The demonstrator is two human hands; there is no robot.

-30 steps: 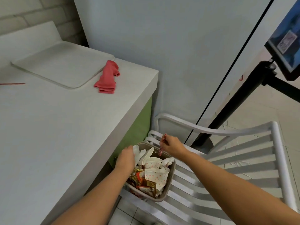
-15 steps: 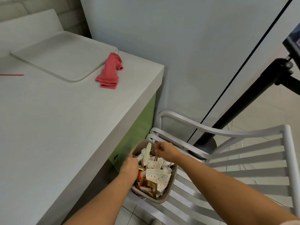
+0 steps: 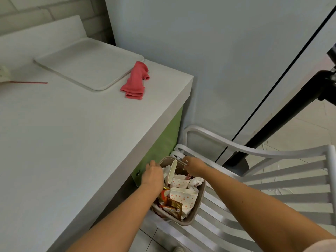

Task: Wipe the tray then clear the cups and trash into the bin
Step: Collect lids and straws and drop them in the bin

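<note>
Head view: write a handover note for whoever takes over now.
Left hand at the beige plastic bin, left rim; right hand at its far rim; grips unclear. Bin sits on the white slatted chair, holding spotted paper cups and wrappers. White tray lies on the white counter, pink cloth at its corner. To do: bin the thin red straw and the white object at frame's left edge.

A white slatted chair [image 3: 254, 151] is standing under the right hand [image 3: 195, 166]; a white counter [image 3: 63, 142] is stretching left of it, a grey wall [image 3: 218, 60] rising beyond, pale floor tiles [image 3: 300, 128] showing right.
</note>
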